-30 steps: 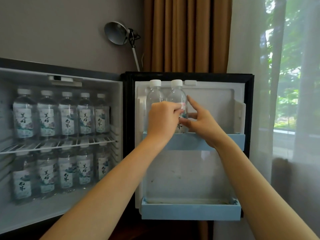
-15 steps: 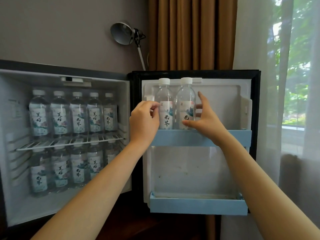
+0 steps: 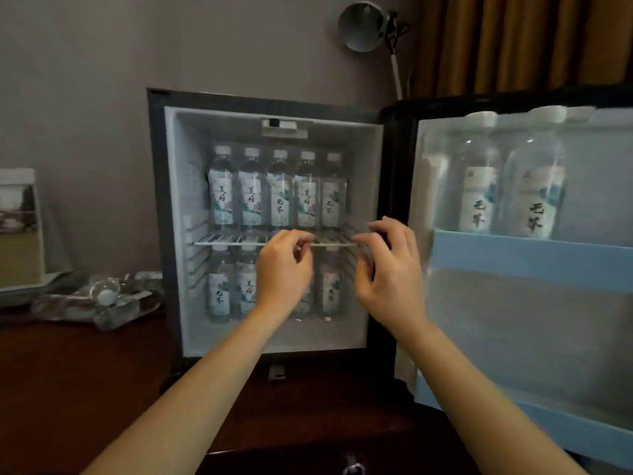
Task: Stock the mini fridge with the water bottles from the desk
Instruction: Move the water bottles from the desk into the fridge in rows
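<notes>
Pale blue plastic trims the upper door shelf [image 3: 534, 258] of the open mini fridge [image 3: 274, 108], and two water bottles [image 3: 507, 197] are seen standing upright behind it, side by side, white caps at the top, somewhat blurred. Inside the cabinet, a wire rack [image 3: 239, 240] is loaded with a row of five labelled bottles [image 3: 279, 190], shoulder to shoulder. Below the rack, a second row [image 3: 233, 289] is stood on the floor of the fridge, partly hidden behind the hands.

Both hands are held up in front of the rack's front edge. The left hand [image 3: 282, 272] is loosely curled, fingers bent inward, and nothing is gripped in it. The right hand [image 3: 388, 265] is spread a little wider, fingers [image 3: 366, 240] curved and apart, also empty. Whether either hand touches the rack cannot be told. A small gap is kept between the two hands.

Out to the left, on the dark wooden desk [image 3: 85, 378], crumpled clear plastic wrap [image 3: 99, 299] is lying just beside the fridge; whether a bottle remains in it cannot be made out. Above the fridge door, a grey lamp [image 3: 363, 27] is seen against the wall, with brown curtains [image 3: 520, 42] to its right.
</notes>
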`<state>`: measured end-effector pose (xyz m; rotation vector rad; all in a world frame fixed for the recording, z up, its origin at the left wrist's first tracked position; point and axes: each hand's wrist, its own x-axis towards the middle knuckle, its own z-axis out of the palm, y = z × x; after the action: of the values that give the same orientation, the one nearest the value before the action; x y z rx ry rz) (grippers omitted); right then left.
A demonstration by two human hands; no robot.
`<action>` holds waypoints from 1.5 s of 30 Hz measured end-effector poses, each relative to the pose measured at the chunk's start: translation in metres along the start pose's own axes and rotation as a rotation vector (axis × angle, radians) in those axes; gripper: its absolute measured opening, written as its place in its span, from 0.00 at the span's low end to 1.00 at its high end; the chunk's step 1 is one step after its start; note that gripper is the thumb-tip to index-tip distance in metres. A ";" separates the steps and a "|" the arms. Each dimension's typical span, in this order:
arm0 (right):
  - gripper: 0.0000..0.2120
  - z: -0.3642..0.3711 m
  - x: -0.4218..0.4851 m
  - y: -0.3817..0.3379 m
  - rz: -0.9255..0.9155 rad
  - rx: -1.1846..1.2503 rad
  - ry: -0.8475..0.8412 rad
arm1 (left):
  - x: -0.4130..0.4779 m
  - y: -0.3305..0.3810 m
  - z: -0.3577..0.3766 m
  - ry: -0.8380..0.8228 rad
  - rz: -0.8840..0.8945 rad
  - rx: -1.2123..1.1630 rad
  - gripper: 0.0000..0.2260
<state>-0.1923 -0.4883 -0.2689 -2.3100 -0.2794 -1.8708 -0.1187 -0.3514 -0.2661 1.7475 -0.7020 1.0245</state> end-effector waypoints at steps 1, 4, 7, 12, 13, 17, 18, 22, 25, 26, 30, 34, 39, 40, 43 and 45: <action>0.11 0.016 -0.005 -0.012 0.001 0.044 -0.061 | -0.004 -0.015 -0.012 0.009 -0.025 0.033 0.07; 0.10 0.066 -0.023 -0.050 0.014 0.170 -0.240 | -0.016 -0.061 -0.048 0.020 -0.103 0.127 0.07; 0.09 0.118 -0.048 -0.090 0.026 0.294 -0.464 | -0.032 -0.107 -0.085 0.060 -0.190 0.210 0.06; 0.13 0.186 -0.075 -0.160 0.082 0.549 -0.771 | -0.059 -0.175 -0.146 0.105 -0.320 0.354 0.07; 0.13 0.197 -0.078 -0.174 0.108 0.602 -0.806 | -0.063 -0.189 -0.157 0.110 -0.355 0.372 0.07; 0.16 0.240 -0.081 -0.224 0.188 0.717 -0.892 | -0.076 -0.244 -0.198 0.126 -0.507 0.422 0.09; 0.18 0.252 -0.081 -0.234 0.204 0.719 -0.917 | -0.077 -0.258 -0.204 0.117 -0.551 0.428 0.10; 0.28 0.303 -0.074 -0.257 0.295 0.480 -1.050 | -0.070 -0.306 -0.207 0.058 -0.687 0.388 0.12; 0.36 0.342 -0.060 -0.261 0.395 0.147 -1.199 | -0.056 -0.332 -0.197 0.011 -0.719 0.354 0.12; 0.37 0.355 -0.055 -0.261 0.431 0.071 -1.233 | -0.053 -0.338 -0.194 0.000 -0.717 0.344 0.12; 0.37 0.406 -0.051 -0.255 0.565 -0.135 -1.318 | -0.059 -0.358 -0.192 -0.020 -0.693 0.341 0.12; 0.31 0.437 -0.056 -0.249 0.763 -0.159 -1.247 | -0.064 -0.363 -0.200 -0.004 -0.613 0.371 0.12; 0.25 0.439 -0.058 -0.244 0.805 -0.152 -1.170 | -0.066 -0.360 -0.200 -0.008 -0.588 0.365 0.11; 0.24 0.437 -0.060 -0.246 0.766 -0.158 -1.161 | -0.068 -0.360 -0.200 -0.013 -0.589 0.367 0.11; 0.25 0.422 -0.065 -0.255 0.630 -0.150 -1.186 | -0.070 -0.361 -0.202 -0.006 -0.592 0.389 0.10; 0.26 0.407 -0.070 -0.262 0.553 -0.136 -1.228 | -0.072 -0.360 -0.204 -0.002 -0.598 0.403 0.10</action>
<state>0.1170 -0.1409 -0.4212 -2.8800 0.3502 -0.1009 0.0729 -0.0264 -0.4502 2.1188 0.0561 0.7708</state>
